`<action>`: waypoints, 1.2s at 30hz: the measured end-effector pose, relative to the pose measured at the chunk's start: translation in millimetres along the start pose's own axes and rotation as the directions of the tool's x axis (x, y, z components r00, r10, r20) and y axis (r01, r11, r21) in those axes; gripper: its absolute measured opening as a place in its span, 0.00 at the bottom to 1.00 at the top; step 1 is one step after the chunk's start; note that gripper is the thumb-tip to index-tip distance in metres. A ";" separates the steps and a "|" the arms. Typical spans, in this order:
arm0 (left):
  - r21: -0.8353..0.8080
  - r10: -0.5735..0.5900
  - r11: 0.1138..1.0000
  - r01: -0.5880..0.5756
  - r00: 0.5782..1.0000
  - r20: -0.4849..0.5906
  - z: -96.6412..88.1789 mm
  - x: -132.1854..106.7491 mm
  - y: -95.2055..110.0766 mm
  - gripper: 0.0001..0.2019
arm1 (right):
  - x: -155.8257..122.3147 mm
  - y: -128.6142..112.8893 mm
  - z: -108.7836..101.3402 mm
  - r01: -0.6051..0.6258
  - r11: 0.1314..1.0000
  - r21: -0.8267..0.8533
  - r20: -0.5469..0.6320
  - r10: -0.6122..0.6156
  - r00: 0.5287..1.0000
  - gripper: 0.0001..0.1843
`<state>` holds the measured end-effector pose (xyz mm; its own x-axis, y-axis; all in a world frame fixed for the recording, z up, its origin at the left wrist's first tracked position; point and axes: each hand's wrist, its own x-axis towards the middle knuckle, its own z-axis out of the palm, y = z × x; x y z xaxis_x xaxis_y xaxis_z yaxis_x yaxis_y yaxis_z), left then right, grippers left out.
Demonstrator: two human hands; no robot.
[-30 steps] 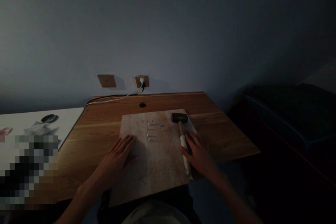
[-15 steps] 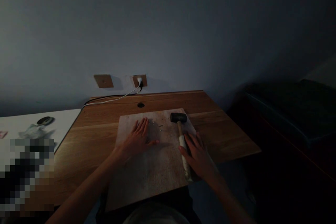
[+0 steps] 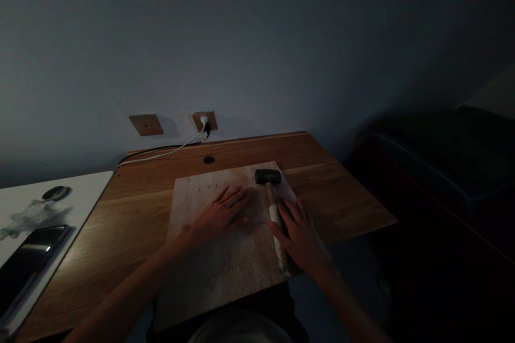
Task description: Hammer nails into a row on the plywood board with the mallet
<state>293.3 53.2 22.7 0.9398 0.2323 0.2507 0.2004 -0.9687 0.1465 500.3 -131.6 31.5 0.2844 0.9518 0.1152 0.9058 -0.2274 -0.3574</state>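
Note:
A pale wooden board (image 3: 213, 273) lies on the brown table, its near edge reaching past the table's front. My left hand (image 3: 225, 213) rests flat on its upper middle, fingers stretched and close together. Small dark dots show on the board just beyond those fingers; whatever lies under the palm is hidden. On the board's right side is a mallet (image 3: 268, 176) with a black head and a wooden handle, wrapped in something whitish lower down. My right hand (image 3: 301, 236) lies beside the handle with fingers spread, its thumb touching or over the wrapped part.
The table (image 3: 338, 193) stands against a grey wall with two outlet plates; a white plug (image 3: 204, 120) and cables run left. A cable hole (image 3: 208, 159) is near the back. On a white surface at left are a phone (image 3: 34, 257), crumpled clear plastic (image 3: 38, 217) and a dark round object (image 3: 56, 193).
My left hand has slid right across the board, over the spot where several small nail-like pieces lay; these are now out of sight. My right hand stays by the mallet. The view has shifted slightly.

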 end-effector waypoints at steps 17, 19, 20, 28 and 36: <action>0.141 -0.302 0.935 0.326 0.938 -0.167 -21.2 -149.2 4.0 0.32 | 1.2 1.8 4.3 0.015 0.999 -0.040 -0.010 -0.015 1.000 0.32; 0.152 -0.362 0.907 0.394 0.911 -0.200 -24.1 -173.1 10.2 0.32 | 1.6 -2.6 5.3 0.018 0.998 -0.059 0.000 -0.018 1.000 0.33; 0.148 -0.404 0.886 0.439 0.888 -0.218 -25.4 -184.5 12.3 0.31 | 2.1 -6.7 6.6 0.020 0.998 -0.064 0.008 -0.020 1.000 0.33; 0.054 -0.739 0.634 0.771 0.625 -0.251 -38.3 -267.9 1.3 0.25 | 8.0 -88.3 30.6 0.116 0.993 -0.024 0.084 -0.113 0.990 0.39; 0.036 -0.794 0.553 0.832 0.540 -0.280 -57.7 -291.5 1.9 0.26 | 7.3 -127.4 48.0 0.204 0.979 0.030 0.058 -0.205 0.977 0.39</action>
<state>3.8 -11.3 5.2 0.2704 0.9190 0.2869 0.9032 -0.3453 0.2551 371.9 -85.8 33.4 0.0739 0.9884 0.1323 0.9349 -0.0225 -0.3542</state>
